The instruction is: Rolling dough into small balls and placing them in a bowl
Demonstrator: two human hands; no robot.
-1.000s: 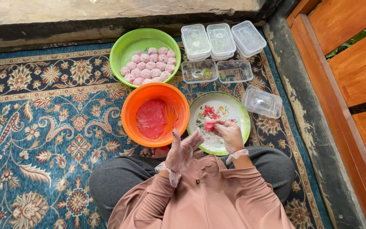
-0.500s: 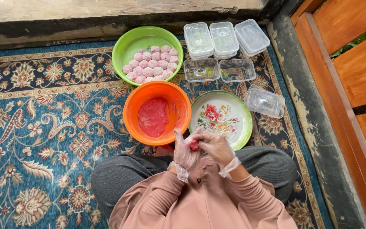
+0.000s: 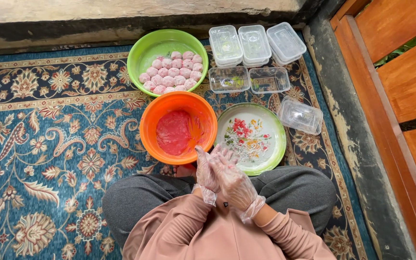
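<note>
Gloved left hand (image 3: 207, 169) and right hand (image 3: 233, 179) press together, contents hidden, just near of the round orange bowl (image 3: 153, 126) of pink dough (image 3: 173, 132).

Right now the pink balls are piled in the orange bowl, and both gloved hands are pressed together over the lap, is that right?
Not quite. The head view shows the pink balls in the green bowl; the orange bowl holds only a flat red mass. The rest stands: the left hand and right hand, both gloved, are pressed together over the lap.
</note>
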